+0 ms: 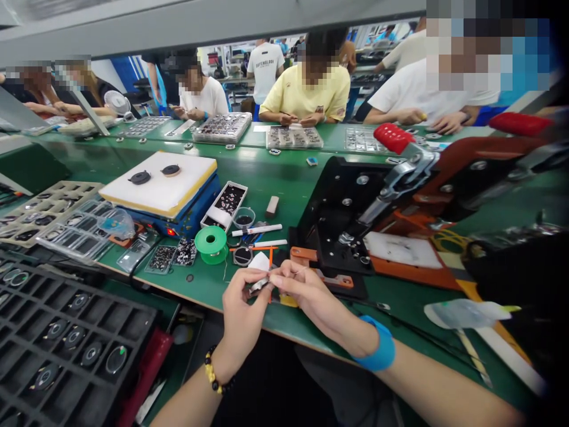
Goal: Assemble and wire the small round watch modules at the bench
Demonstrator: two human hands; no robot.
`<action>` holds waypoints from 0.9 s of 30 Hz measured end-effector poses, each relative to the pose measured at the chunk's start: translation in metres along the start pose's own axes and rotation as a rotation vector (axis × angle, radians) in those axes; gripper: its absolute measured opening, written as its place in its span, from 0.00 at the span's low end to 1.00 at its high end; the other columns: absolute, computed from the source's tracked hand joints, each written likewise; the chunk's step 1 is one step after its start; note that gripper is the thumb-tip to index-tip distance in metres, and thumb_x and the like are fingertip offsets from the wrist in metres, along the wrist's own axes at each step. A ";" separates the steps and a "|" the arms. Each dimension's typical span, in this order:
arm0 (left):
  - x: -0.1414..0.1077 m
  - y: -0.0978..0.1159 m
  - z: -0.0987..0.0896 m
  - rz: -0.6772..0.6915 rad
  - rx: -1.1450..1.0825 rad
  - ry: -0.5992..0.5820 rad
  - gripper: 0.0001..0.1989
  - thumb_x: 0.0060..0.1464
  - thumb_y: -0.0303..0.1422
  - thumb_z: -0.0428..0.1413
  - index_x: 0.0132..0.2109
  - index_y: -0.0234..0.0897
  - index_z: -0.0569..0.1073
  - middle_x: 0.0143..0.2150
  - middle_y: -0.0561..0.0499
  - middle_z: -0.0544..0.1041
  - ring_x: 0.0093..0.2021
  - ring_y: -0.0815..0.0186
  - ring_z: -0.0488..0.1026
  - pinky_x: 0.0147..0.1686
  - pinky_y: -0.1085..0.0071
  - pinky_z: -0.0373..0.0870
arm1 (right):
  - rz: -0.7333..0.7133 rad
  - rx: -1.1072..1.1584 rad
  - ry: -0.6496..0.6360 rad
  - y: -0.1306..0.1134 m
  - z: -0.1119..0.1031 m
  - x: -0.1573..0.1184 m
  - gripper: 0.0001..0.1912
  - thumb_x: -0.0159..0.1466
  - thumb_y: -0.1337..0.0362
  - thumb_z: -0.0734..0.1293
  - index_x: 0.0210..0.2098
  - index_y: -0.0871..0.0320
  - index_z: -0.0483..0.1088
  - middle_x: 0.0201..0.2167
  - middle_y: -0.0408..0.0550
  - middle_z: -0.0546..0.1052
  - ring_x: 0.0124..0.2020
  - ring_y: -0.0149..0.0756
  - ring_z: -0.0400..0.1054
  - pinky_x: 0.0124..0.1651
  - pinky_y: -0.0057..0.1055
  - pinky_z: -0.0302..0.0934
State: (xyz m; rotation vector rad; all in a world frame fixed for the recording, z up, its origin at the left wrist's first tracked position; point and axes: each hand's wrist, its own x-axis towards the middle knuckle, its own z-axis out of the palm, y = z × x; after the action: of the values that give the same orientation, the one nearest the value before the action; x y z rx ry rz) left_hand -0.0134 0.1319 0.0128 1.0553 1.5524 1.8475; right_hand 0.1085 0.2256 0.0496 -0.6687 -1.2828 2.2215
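Near the front edge of the green bench (195, 287), my left hand (244, 302) grips a small silvery part (259, 286) between thumb and fingers. My right hand (306, 290), with a blue band on its wrist, meets it from the right. Its thumb and fingertips are pinched together at the part; what they hold is too small to make out. Just behind the fingers lie a white piece (259, 261) and an orange stick (271, 256). A green spool (211, 244) stands to the left of my hands.
Right of my hands stands a black press (338, 201) with a red handle (393, 138). At left are a blue device (191, 207) topped with white foam (155, 196) and a black compartment tray (111, 320). Several people sit across the bench. A bottle (462, 313) lies at right.
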 end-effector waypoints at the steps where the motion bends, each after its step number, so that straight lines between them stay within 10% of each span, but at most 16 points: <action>1: 0.000 0.000 0.000 -0.002 0.001 -0.006 0.03 0.61 0.29 0.64 0.42 0.38 0.78 0.45 0.46 0.78 0.48 0.61 0.77 0.44 0.70 0.76 | 0.004 0.005 0.000 0.000 0.000 0.000 0.25 0.58 0.55 0.80 0.28 0.56 0.60 0.31 0.41 0.73 0.32 0.32 0.67 0.38 0.30 0.60; 27: 0.001 0.001 -0.003 -0.058 -0.108 -0.036 0.05 0.59 0.29 0.66 0.41 0.38 0.78 0.43 0.48 0.78 0.44 0.65 0.78 0.41 0.74 0.77 | -0.032 0.051 -0.017 0.001 -0.001 -0.002 0.24 0.61 0.58 0.79 0.30 0.56 0.59 0.29 0.38 0.69 0.31 0.29 0.65 0.35 0.26 0.60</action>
State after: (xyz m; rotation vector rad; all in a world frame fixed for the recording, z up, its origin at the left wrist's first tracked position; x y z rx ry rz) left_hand -0.0161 0.1310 0.0138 0.9795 1.4312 1.8407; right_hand 0.1102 0.2250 0.0487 -0.6073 -1.2325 2.2305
